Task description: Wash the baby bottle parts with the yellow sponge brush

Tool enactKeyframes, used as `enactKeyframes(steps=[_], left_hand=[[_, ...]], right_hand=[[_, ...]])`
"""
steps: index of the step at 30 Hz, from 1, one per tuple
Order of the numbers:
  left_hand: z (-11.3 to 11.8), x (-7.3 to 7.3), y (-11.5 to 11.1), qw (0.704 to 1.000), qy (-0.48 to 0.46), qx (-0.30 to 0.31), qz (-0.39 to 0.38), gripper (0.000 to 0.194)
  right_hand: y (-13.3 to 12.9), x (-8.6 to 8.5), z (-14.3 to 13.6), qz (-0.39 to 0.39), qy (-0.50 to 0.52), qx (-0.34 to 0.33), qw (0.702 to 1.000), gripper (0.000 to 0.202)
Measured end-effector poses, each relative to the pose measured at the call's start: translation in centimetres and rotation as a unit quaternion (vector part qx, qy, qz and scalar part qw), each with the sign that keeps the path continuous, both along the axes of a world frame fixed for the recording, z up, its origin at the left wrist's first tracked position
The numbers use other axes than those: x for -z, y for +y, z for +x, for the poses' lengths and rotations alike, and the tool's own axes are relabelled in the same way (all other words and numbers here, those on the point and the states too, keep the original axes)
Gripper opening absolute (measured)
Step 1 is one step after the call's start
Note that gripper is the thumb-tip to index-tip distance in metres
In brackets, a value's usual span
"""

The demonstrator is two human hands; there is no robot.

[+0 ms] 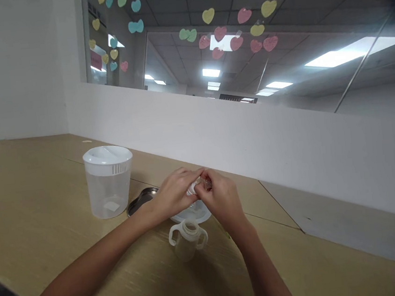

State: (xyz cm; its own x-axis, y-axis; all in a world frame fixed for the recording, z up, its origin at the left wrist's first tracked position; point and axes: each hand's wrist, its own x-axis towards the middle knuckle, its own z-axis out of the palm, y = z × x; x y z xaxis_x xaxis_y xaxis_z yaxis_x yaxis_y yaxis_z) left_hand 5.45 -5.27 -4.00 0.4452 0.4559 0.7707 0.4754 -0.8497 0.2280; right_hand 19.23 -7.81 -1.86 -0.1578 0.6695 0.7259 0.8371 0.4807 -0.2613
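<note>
My left hand (177, 192) and my right hand (220, 195) meet in the middle of the view, fingers closed around a small bottle top (191, 187). It has a white part towards the left hand and a clear, ridged part (208, 184) at the right fingertips; fingers cover most of it. Just below stands a cloudy feeding bottle (186, 243) with a handle on each side and an uncovered mouth, touched by neither hand. Under the hands lies a shallow whitish dish (202, 215) with something clear in it, partly hidden by them.
A translucent lidded tub (108, 190) stands to the left. Beside it, a metal kidney-shaped tray (139, 202) lies partly behind my left hand. The wooden table (29, 194) runs back to a white wall (217, 132) below a window with heart-shaped paper notes.
</note>
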Motion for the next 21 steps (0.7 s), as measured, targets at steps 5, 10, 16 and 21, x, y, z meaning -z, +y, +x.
enactKeyframes(steps=[5,10,16,21], left_hand=[[-1.2,-0.6,0.6,0.986,-0.05,0.119,-0.106,0.058],[-2.6,0.5,3.5,0.975,-0.06,0.097,-0.19,0.058],[-2.8,3.8,7.0,0.969,0.146,-0.034,-0.198,0.044],[-2.6,5.7,8.3,0.947,0.231,-0.104,-0.198,0.042]], right_hand=[[0.4,-0.8,0.9,-0.155,0.23,-0.126,0.952,0.01],[1.8,-0.7,2.3,-0.188,0.298,-0.112,0.929,0.023],[5.6,3.4,3.3,-0.268,-0.146,0.102,0.947,0.017],[7.6,6.0,3.2,-0.323,-0.211,0.11,0.916,0.021]])
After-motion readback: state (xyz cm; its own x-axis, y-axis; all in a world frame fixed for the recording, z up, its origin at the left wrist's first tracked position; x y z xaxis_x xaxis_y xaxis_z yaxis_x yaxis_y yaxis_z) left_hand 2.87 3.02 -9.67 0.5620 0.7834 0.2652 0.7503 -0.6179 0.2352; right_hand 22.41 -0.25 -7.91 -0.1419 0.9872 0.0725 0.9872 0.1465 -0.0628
